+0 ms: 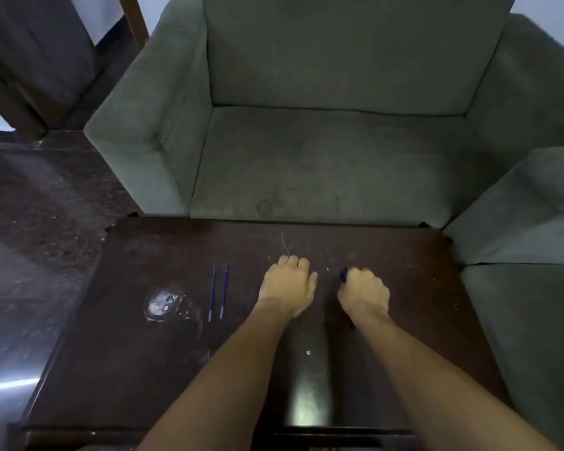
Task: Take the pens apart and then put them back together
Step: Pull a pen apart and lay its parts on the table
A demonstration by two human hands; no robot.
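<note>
Head view: right hand (pixel 365 292) grips a blue pen part (pixel 343 275), left hand (pixel 287 288) curled, hold unclear; a nudge could roll the loose refills (pixel 218 291) away.

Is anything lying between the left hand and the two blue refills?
No. In the head view, only bare dark tabletop separates the left hand from the two blue refills.

Place: I think I am looking into a home, a living room.
Seat: I see a big soft green armchair (pixel 332 157).
Table: a dark wood table (pixel 137 353) stands before it.
Floor (pixel 30 229): dark, shiny.
</note>
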